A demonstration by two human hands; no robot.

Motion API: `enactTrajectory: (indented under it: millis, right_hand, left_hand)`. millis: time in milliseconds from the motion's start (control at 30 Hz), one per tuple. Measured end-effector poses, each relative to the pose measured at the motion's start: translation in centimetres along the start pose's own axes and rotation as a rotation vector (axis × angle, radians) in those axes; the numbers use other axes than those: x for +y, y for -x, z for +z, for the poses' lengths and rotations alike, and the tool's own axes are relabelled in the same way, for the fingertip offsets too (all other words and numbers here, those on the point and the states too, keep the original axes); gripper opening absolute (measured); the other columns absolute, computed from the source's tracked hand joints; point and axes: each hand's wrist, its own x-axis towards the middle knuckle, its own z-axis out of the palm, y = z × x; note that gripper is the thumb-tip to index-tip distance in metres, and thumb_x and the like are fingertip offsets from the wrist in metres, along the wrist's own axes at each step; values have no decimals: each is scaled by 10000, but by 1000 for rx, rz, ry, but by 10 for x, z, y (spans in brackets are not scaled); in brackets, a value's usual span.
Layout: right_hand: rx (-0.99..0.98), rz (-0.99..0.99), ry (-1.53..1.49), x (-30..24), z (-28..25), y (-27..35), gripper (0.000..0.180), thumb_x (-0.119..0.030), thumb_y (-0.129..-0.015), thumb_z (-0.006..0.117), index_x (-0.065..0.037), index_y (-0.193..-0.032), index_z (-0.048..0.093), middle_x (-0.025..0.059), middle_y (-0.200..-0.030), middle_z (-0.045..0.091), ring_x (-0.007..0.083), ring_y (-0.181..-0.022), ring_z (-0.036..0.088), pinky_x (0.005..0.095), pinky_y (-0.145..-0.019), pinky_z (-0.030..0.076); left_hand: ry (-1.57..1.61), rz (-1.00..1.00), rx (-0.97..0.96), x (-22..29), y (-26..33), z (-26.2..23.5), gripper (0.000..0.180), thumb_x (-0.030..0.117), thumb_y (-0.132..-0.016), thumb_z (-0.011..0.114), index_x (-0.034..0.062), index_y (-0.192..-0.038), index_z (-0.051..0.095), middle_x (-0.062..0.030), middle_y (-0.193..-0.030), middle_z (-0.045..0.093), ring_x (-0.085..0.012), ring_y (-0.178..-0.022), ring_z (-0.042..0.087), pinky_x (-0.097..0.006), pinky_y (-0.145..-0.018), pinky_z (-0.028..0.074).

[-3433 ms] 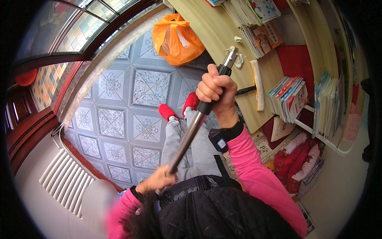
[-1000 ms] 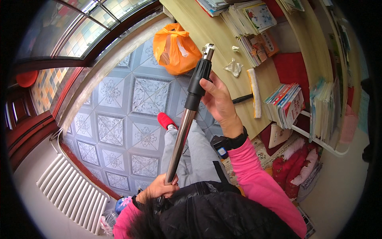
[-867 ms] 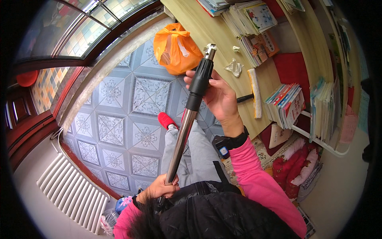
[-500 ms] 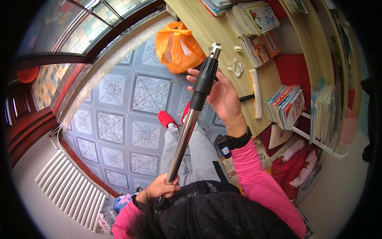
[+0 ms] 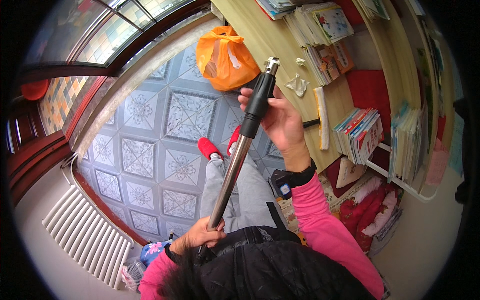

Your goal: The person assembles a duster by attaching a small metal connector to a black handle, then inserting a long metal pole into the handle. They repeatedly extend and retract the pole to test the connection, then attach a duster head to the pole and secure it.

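A telescopic pole [image 5: 231, 172], silver with a black plastic collar [image 5: 257, 105] and a bare metal tip, slants across the middle of the view. Low down, close to my body, my left hand [image 5: 201, 234] wraps around its silver tube. Around the black collar near the top closes my right hand [image 5: 282, 122], its thumb on the near side and fingertips showing past the far side. Right of that hand, a squeegee-like head [image 5: 321, 118] with a pale strip and a short black stem lies on the wooden desk [image 5: 255, 27].
Crumpled paper [image 5: 297, 85] and stacked books [image 5: 325, 62] lie on the desk. More books [image 5: 359, 132] stand farther right. An orange plastic bag [image 5: 225, 60] sits on the tiled floor [image 5: 187, 117] beyond my red slippers. A white radiator [image 5: 85, 225] lines the left wall.
My right hand has closed: its thumb, spread away from the pole before, now rests on the black collar. The left hand keeps its hold, and the pole has barely shifted.
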Motion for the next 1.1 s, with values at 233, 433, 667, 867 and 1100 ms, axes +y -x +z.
enactTrajectory:
  millis: [233,433,667,867,1100]
  right_hand:
    - [15,15,318,1,-3,0,447,-236,-878,525,-88,-1289,430,271,-1278,497,369,-1184,516,461,-1004,436]
    - [59,57,131,-1,-2,-2,611,-121,-851,606,-116,-1392,322,189,-1127,571,296,-1069,576,398,-908,490]
    - [55,120,-72,-2,-3,-1,545,-31,-824,643,-85,-1288,362,145,-1025,569,277,-991,609,400,-868,534]
    - [-3,99,178,2,-16,-3,504,-132,-853,618,-60,-1285,368,203,-1172,548,346,-1166,535,444,-916,517]
    - [2,69,236,7,-20,-6,577,-127,-817,639,-120,-1323,363,196,-1141,547,321,-1095,562,485,-957,474]
  left_hand:
    - [-5,7,5,-1,1,-1,239,-91,-832,569,75,-838,396,11,-610,403,-69,-447,375,-249,-408,287]
    - [-17,-12,19,-3,0,-4,241,-82,-825,589,73,-842,405,4,-625,424,-76,-457,409,-247,-413,299]
    - [-52,0,51,-3,-1,-2,236,-74,-825,593,71,-855,410,1,-632,434,-75,-456,409,-246,-411,295]
    - [-3,2,18,-1,-3,-4,229,-75,-826,586,71,-860,413,-1,-639,434,-73,-455,400,-243,-414,282]
    - [-10,-7,-16,-5,-3,-8,244,-37,-842,601,102,-877,404,13,-618,425,-79,-452,424,-254,-423,323]
